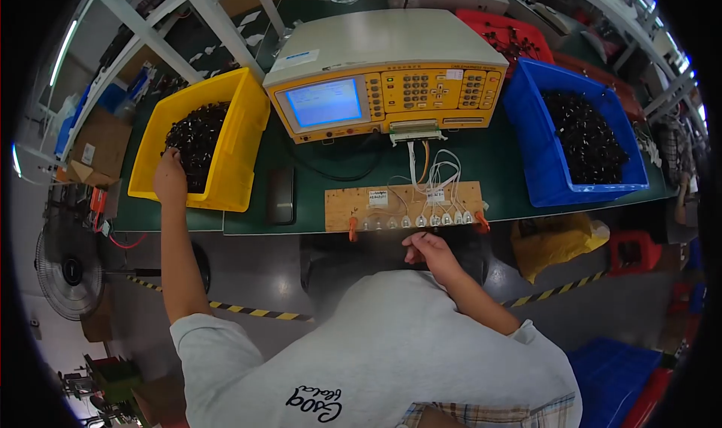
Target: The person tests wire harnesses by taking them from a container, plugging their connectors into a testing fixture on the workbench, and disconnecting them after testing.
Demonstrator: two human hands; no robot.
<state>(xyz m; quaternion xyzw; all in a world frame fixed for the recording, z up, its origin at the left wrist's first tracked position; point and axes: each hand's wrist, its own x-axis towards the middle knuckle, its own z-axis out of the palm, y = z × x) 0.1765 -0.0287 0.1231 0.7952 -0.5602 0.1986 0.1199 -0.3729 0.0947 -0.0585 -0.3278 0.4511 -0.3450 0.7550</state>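
My left hand (171, 178) reaches over the near-left side of a yellow bin (244, 146), its fingers drawn together at a heap of small black parts (199, 138). What those fingertips grip is too small to make out. Just below the front edge of a wooden test board (346, 201), my right hand (430, 252) has its fingers curled in a pinch; anything between them is hidden. A row of small clear sockets (406, 221) lines the board's edge. White wires (451, 172) run from it to a yellow-fronted cable harness tester (436, 89).
A blue bin (538, 153) of black parts stands at the right, with a red tray (496, 33) behind it. A dark phone-like slab (281, 195) lies beside the board. Orange clamps (353, 229) grip the board's ends. A fan (69, 270) stands at far left.
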